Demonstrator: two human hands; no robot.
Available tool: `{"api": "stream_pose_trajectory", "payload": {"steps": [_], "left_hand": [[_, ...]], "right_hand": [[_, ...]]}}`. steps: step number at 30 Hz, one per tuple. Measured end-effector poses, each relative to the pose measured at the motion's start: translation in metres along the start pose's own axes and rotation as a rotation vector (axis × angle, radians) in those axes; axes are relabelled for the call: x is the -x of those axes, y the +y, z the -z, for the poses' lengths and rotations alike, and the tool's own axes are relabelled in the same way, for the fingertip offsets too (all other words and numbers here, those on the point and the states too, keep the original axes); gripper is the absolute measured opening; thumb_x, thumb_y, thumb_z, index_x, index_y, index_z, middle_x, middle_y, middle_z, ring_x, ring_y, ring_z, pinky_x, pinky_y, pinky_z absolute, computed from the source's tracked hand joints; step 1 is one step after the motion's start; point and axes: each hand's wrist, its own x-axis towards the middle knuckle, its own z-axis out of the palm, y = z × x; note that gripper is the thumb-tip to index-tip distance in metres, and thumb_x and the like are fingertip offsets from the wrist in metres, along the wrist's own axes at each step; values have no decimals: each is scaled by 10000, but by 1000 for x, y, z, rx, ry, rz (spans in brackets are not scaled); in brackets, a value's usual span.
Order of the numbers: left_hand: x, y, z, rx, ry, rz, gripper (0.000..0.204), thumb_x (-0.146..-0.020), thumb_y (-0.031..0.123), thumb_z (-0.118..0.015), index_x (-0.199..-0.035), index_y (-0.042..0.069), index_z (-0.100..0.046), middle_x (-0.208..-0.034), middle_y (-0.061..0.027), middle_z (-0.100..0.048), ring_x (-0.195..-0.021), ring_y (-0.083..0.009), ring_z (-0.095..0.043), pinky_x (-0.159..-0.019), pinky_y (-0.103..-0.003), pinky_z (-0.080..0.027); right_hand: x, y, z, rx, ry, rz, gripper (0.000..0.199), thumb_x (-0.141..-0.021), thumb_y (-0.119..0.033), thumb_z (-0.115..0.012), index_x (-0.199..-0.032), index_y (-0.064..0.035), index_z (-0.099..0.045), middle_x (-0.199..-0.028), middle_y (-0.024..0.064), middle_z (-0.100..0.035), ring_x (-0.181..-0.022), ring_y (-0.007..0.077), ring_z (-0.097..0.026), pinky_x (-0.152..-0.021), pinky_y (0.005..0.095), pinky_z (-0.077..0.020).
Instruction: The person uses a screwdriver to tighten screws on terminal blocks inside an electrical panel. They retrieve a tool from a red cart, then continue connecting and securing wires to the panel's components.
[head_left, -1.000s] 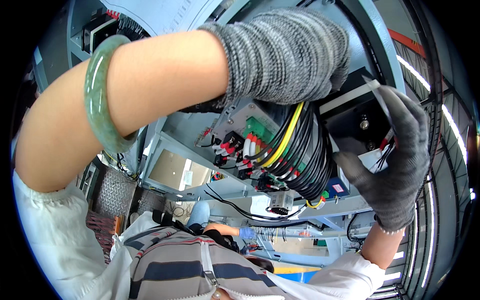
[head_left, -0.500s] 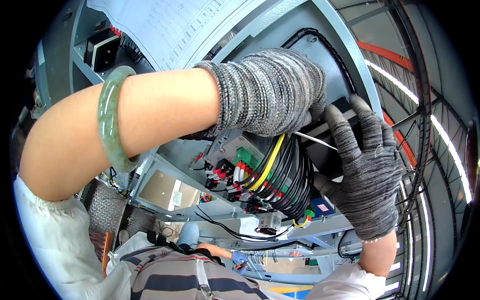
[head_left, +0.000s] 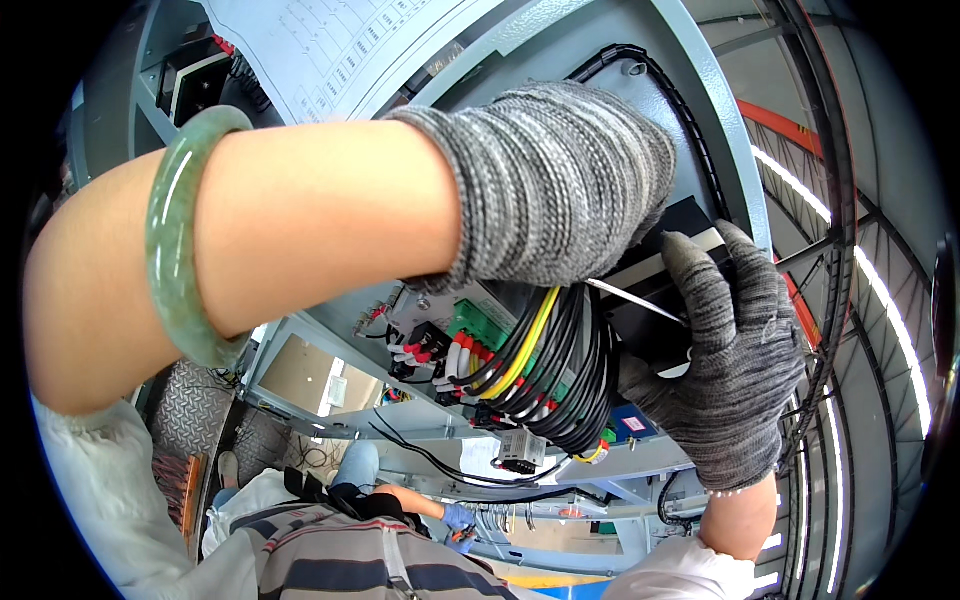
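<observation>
My left hand (head_left: 570, 190), in a grey knitted glove, reaches across from the left over the cabinet. It is turned over and curled closed, its fingers hidden behind the glove, so what it holds is out of sight. A thin whitish strip or rod (head_left: 640, 302) shows just below it, running toward my right hand. My right hand (head_left: 735, 365), gloved alike, lies with fingers stretched and thumb apart against a black boxy part (head_left: 640, 330) with a pale band. Below both hands hangs a thick bundle of black wires (head_left: 570, 385) with a yellow wire (head_left: 532, 345) among them.
Printed sheets (head_left: 330, 50) lie on the cabinet's upper left. Green terminal blocks (head_left: 478, 325) with red and white wire ends sit left of the bundle. A pale blue metal frame (head_left: 725, 120) borders the work. Another person's blue-gloved hand (head_left: 458, 518) shows below.
My left forearm and glove have shifted slightly right, covering more of the fingers. My right hand is slightly lower, still spread against the black part. The view has tilted a little.
</observation>
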Motion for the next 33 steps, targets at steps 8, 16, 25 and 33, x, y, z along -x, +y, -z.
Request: {"api": "stream_pose_trajectory", "payload": {"steps": [8,16,25,33], "left_hand": [[1,9,3,-40,-86,127,190,-857,207,-682,-974,76,-754,-896,-137,-707,-884,-296,-691,-847,-403,-556],[8,-4,-10,31,194,-104,173,-788,119,-704,-888,-21,-693,-781,-192,-699,-735,-322,-705,-668,-400,-580],[7,-2,-15,-59,201,-135,169,-792,137,-715,-871,-12,-704,-775,-186,-701,-728,-319,-705,-657,-402,-582],[4,4,-9,-66,108,-55,180,-788,155,-733,-874,-3,-718,-765,-184,-702,-721,-319,-707,-644,-414,-586]], "right_hand": [[1,1,-3,-45,28,-3,852,-541,-403,-897,-1307,-147,-625,-1294,206,-584,-1093,370,-650,-907,456,-554],[0,4,-9,-108,105,25,795,-560,-340,-904,-1281,-129,-645,-1259,205,-600,-1018,330,-687,-823,401,-600],[1,3,-9,-91,89,20,789,-551,-268,-878,-1291,-136,-639,-1273,190,-592,-1044,329,-673,-829,402,-598],[1,2,-9,-70,70,-2,820,-532,-288,-885,-1300,-149,-632,-1283,192,-590,-1085,349,-654,-885,425,-572]]}}
